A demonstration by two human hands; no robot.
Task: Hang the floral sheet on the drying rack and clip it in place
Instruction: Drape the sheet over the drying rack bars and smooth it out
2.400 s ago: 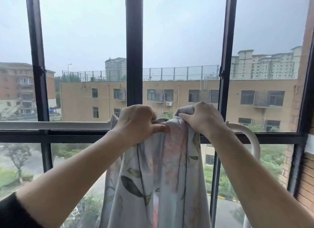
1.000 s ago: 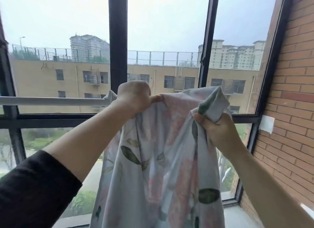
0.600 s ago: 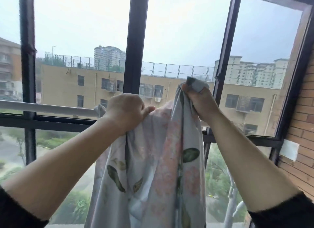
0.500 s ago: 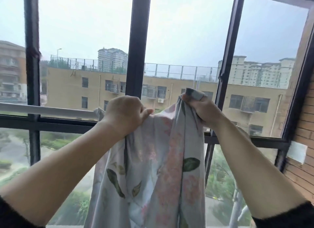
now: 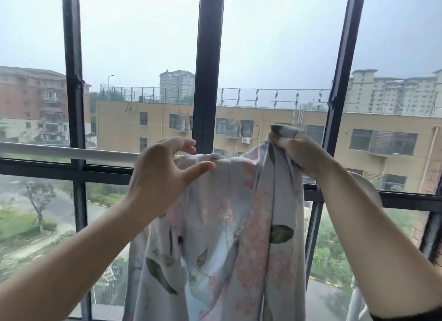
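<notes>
The floral sheet (image 5: pixel 224 237), pale grey with pink blossoms and green leaves, hangs bunched over the white rail of the drying rack (image 5: pixel 71 152) in front of the window. My left hand (image 5: pixel 162 175) is open at the sheet's left top edge, fingers spread, the thumb tip touching the fold on the rail. My right hand (image 5: pixel 299 151) is shut on a gathered corner of the sheet, held a little above the rail. The rail's curved right end (image 5: pixel 368 184) shows behind my right forearm. No clip is in view.
Black window bars (image 5: pixel 208 67) stand right behind the rail, with a horizontal bar (image 5: pixel 47 169) just below it. Buildings, trees and a road lie outside. The rail's left stretch carries nothing.
My left hand has let go of the sheet and opened its fingers. My right hand still grips the raised corner. The view shifted slightly right and down.
</notes>
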